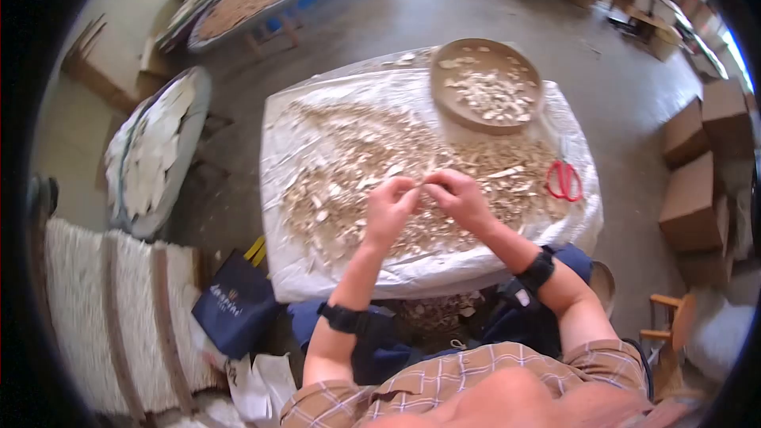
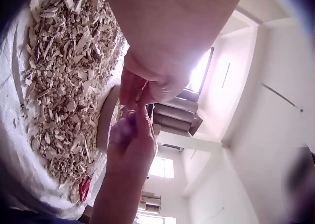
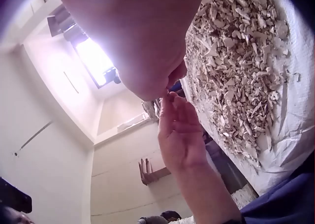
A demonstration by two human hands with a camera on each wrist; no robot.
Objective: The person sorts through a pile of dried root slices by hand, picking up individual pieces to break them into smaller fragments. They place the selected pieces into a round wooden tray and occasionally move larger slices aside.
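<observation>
Over a spread-out heap of pale dry flakes (image 1: pixel 341 154), both hands meet fingertip to fingertip. The left hand (image 1: pixel 387 212) pinches a small sliver between thumb and fingers, its edge just showing in the left wrist view. From the other side the right hand (image 1: pixel 461 200) pinches at the same sliver with thumb and forefinger. Most of the sliver is hidden by the fingers, and I cannot tell its exact kind. The flakes lie on a white woven sheet (image 1: pixel 289 281) over the table. Past the right hand lies a pair of red-handled scissors (image 1: pixel 565 176).
A round brown tray (image 1: pixel 517 65) with larger pale pieces sits at the table's far right corner. Left of the table stand an oval rack of white sheets (image 1: pixel 154 150) and a dark blue bag (image 1: pixel 235 305). Cardboard boxes (image 1: pixel 690 202) are stacked along the right.
</observation>
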